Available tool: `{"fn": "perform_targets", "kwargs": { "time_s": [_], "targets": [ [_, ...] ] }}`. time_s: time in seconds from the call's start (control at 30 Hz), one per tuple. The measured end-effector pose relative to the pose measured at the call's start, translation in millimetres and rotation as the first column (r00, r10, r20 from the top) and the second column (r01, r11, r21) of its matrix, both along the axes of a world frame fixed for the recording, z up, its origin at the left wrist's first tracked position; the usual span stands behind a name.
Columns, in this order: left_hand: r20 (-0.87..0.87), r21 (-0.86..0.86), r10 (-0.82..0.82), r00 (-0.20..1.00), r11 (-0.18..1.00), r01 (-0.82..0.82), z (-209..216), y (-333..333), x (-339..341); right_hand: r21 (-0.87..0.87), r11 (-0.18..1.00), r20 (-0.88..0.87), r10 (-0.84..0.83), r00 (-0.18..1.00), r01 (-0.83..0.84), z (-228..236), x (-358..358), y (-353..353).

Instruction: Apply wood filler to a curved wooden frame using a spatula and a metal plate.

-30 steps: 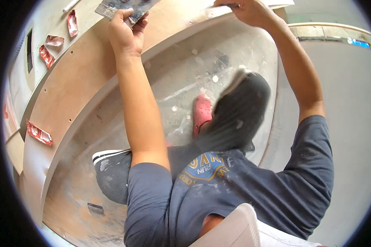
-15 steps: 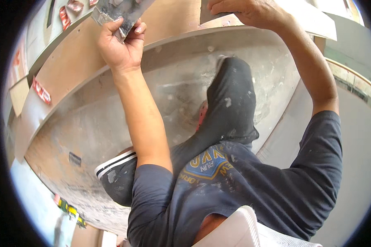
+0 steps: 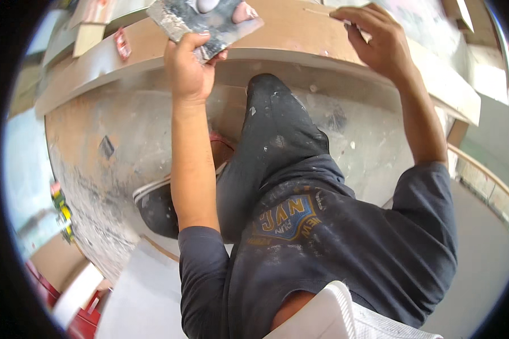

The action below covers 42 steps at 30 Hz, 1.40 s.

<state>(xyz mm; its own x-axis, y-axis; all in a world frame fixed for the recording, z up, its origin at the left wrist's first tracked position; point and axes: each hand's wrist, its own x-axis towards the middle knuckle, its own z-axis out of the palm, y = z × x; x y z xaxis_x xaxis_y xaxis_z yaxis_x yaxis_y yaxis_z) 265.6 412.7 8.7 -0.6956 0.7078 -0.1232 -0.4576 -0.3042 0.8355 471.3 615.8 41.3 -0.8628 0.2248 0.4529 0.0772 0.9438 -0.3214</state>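
Board (image 3: 220,31): small, flat and grey, smeared with dried paste along its left side; it is tilted near the top edge of the view, above the near rim of the curved panel.
Lumps on the board: we see a pale rounded lump (image 3: 207,5) near its upper middle and a pinkish lump (image 3: 244,12) toward its right corner.
Left hand (image 3: 191,73): we grasp the board by its lower edge, thumb pressed on top and fingertips curled underneath.
Right hand (image 3: 382,45): raised over the panel, well apart from the board, with fingers bent and thumb tucked below them; we cannot tell whether it grips anything.
Thin strip (image 3: 316,11): pale and narrow, just left of our right fingertips; its kind is too small to tell.
Curved panel (image 3: 291,33): light brown, bending across the view beneath both our hands.
Wrapper (image 3: 122,44): red and crumpled, lying on the panel to the left of the board.
Trousers (image 3: 283,127): dark and flecked with white; one of our knees is raised close to the panel's rim.
Shirt (image 3: 356,243): dark blue, dusty, with a printed badge across our chest.
Floor (image 3: 138,133): grey and brown, scuffed and streaked around our legs.
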Motion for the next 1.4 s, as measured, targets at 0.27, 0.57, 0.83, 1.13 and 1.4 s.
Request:
{"fn": "perform_targets", "kwargs": {
  "time_s": [0.27,0.57,0.83,1.13,1.4],
  "targets": [
    [-0.129,0.070,0.138,0.982,0.989,-0.130,28,-19,17,0.153,0.974,-0.130,0.187,0.974,-0.167,38,-28,-32],
    [-0.091,0.069,0.065,0.994,0.996,-0.059,22,-15,10,0.352,0.898,-0.170,0.339,0.925,-0.264,56,-51,-18],
    [-0.111,0.044,0.086,0.990,0.996,-0.081,7,-10,16,0.328,0.894,0.069,0.301,0.951,-0.307,65,-41,-29],
    [0.080,0.075,0.194,0.978,0.977,-0.200,-15,-33,5,0.209,0.958,0.294,0.131,0.947,-0.197,-72,-17,15],
    [0.186,0.001,0.275,0.943,0.960,-0.280,-41,-46,7,0.313,0.919,0.262,0.160,0.952,-0.240,-111,-4,28]
  ]
}}
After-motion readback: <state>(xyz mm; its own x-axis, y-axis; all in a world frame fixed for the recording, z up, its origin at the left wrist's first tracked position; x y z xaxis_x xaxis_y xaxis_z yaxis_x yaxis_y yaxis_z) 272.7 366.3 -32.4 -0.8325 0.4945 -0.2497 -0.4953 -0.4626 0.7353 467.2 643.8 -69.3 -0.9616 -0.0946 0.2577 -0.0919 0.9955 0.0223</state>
